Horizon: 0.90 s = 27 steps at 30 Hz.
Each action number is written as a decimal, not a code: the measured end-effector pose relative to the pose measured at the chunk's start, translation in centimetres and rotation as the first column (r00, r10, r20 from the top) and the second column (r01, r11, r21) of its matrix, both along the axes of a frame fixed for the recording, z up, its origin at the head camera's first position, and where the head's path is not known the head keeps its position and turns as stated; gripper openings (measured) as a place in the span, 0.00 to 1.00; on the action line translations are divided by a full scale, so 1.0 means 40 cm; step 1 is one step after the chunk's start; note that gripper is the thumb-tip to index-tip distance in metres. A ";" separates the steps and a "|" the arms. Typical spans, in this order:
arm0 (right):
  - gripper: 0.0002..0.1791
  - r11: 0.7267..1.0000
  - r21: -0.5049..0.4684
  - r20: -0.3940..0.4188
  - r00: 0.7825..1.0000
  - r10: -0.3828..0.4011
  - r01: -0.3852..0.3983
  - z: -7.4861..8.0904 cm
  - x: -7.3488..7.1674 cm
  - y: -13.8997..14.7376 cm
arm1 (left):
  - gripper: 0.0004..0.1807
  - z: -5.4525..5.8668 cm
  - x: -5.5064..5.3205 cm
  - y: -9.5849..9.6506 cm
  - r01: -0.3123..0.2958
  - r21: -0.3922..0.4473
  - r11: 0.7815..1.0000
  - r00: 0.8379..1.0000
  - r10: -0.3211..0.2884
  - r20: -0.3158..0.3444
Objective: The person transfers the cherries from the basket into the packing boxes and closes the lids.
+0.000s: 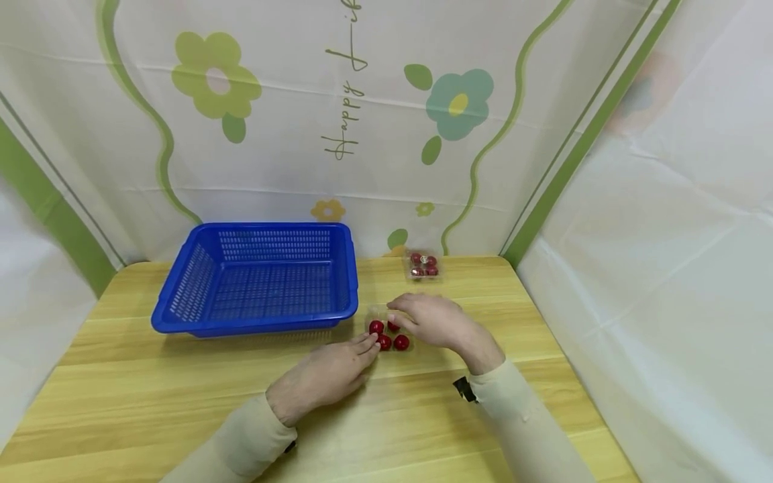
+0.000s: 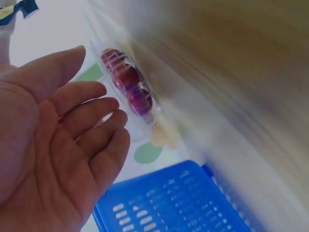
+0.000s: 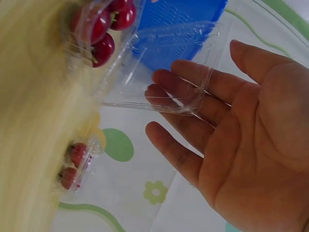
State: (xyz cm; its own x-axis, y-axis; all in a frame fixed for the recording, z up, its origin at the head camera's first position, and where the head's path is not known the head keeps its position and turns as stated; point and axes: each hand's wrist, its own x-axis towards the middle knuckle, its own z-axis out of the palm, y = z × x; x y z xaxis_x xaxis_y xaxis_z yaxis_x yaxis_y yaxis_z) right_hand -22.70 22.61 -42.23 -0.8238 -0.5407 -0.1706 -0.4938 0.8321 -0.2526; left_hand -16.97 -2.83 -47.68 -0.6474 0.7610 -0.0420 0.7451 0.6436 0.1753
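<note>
A clear plastic clamshell box (image 1: pixel 377 311) lies on the table with several round, glossy red fruits (image 1: pixel 401 343) in it, like large cherries. Short green stems show on the fruits (image 3: pixel 100 49) in the right wrist view, where the raised transparent lid (image 3: pixel 123 87) is visible. My right hand (image 1: pixel 437 323) is at the box's right side, its extended fingers against or just behind that lid. From the left, my left hand (image 1: pixel 329 374) reaches to the near-left side of the box with loosely extended fingers. Its palm (image 2: pixel 53 150) is empty; contact with the box is unclear.
Left of the hands stands a blue perforated plastic basket (image 1: pixel 253 327), with nothing seen inside. A second clear box (image 1: pixel 439 276) of red fruits sits at the table's back edge. A white patterned curtain (image 1: pixel 290 134) hangs behind the wooden table (image 1: pixel 151 402).
</note>
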 end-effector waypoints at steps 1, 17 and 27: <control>0.30 1.000 0.002 0.007 1.000 0.000 0.000 -0.004 0.001 0.001 | 0.32 0.003 0.000 -0.006 0.002 0.006 1.000 1.000 -0.002 0.008; 0.26 0.996 0.074 -0.051 0.998 0.048 -0.045 -0.069 0.018 -0.007 | 0.21 -0.022 -0.034 -0.061 -0.140 0.254 0.957 0.988 0.120 0.093; 0.31 0.991 0.106 -0.131 0.986 0.100 -0.086 -0.101 0.025 -0.001 | 0.07 -0.049 -0.064 -0.016 -0.295 0.350 0.889 0.938 0.199 0.284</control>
State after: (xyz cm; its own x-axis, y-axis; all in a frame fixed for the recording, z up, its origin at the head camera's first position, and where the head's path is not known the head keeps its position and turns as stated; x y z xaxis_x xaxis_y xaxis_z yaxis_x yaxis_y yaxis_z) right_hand -21.70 22.56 -46.27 -0.7898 -0.6019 -0.1177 -0.5942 0.7985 -0.0963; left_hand -19.53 -3.47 -49.63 -0.8239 0.5649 0.0454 0.4773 0.6484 0.5931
